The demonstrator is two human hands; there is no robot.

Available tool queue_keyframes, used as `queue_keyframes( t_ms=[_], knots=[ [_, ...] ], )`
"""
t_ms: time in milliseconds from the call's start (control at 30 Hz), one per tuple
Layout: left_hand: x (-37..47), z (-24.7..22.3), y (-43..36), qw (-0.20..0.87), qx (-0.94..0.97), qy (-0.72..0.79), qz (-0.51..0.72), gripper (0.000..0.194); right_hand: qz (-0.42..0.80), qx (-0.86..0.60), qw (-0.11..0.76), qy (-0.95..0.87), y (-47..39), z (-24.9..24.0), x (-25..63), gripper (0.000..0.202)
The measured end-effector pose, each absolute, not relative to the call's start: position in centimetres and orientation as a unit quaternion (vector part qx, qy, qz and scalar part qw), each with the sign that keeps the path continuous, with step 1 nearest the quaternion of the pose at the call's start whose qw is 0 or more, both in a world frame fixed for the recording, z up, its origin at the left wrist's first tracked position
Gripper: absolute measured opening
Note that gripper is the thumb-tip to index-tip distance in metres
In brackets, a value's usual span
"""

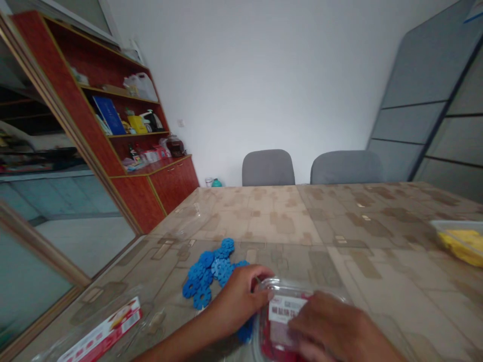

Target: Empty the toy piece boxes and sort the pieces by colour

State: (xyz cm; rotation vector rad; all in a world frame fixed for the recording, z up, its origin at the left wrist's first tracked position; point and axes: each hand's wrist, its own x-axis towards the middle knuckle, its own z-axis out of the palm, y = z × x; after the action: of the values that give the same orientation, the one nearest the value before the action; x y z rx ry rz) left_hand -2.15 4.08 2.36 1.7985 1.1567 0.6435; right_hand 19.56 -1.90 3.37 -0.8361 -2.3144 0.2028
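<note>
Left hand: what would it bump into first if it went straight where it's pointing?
Probably the clear plastic box with red inside. The left hand points at its far left corner, and the fingers already seem to touch it, though depth is unclear.

Left hand [247, 290] and right hand [330, 321] of a person, both bare.
The left forearm [202, 327] is bare as far as it shows, long, slender and smooth in outline. The right wrist [372, 333] is likewise bare and appears broader. Blur softens the right hand's contours; its finer details are indistinct.
</note>
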Motion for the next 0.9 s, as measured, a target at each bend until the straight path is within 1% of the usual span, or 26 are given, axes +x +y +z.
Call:
queue_keyframes(
  t_ms=[33, 67, 133, 233, 300, 433, 733, 800, 900],
  knots=[
    [-2.9, 2.4, 3.5, 0.428, 0.727, 0.473, 0.255, 0.026, 0.128, -0.362, 0.325, -0.864, -1.4, 3.9, 20.3, 0.031],
    [-3.6, 2.4, 3.0, 0.42, 0.728, 0.479, 0.253, 0.027, 0.15, -0.42, 0.312, -0.839, -0.9, 4.3, 21.2, 0.029],
    [-4.6, 2.5, 2.3, 0.404, 0.731, 0.49, 0.248, 0.027, 0.178, -0.486, 0.28, -0.808, 0.2, 4.6, 22.5, 0.029],
    [-5.1, 2.8, 1.8, 0.364, 0.753, 0.491, 0.243, 0.023, 0.221, -0.514, 0.224, -0.798, 0.8, 3.7, 22.9, 0.036],
    [-5.2, 3.2, 1.7, 0.335, 0.765, 0.496, 0.238, 0.018, 0.229, -0.52, 0.212, -0.795, 0.7, 3.1, 22.4, 0.034],
    [-5.2, 3.9, 1.4, 0.301, 0.775, 0.509, 0.223, 0.01, 0.21, -0.527, 0.239, -0.788, 0.4, 2.5, 21.5, 0.029],
    [-4.6, 4.7, 0.9, 0.302, 0.76, 0.511, 0.266, 0.002, 0.174, -0.514, 0.31, -0.781, 0.2, 1.2, 22.1, 0.026],
    [-4.6, 4.6, 0.9, 0.319, 0.746, 0.517, 0.273, 0.002, 0.173, -0.507, 0.305, -0.787, 0.2, 1.2, 22.3, 0.026],
    [-4.7, 4.4, 0.9, 0.343, 0.731, 0.522, 0.275, 0.004, 0.215, -0.488, 0.268, -0.802, 0.5, 1.0, 22.9, 0.029]
  ],
)
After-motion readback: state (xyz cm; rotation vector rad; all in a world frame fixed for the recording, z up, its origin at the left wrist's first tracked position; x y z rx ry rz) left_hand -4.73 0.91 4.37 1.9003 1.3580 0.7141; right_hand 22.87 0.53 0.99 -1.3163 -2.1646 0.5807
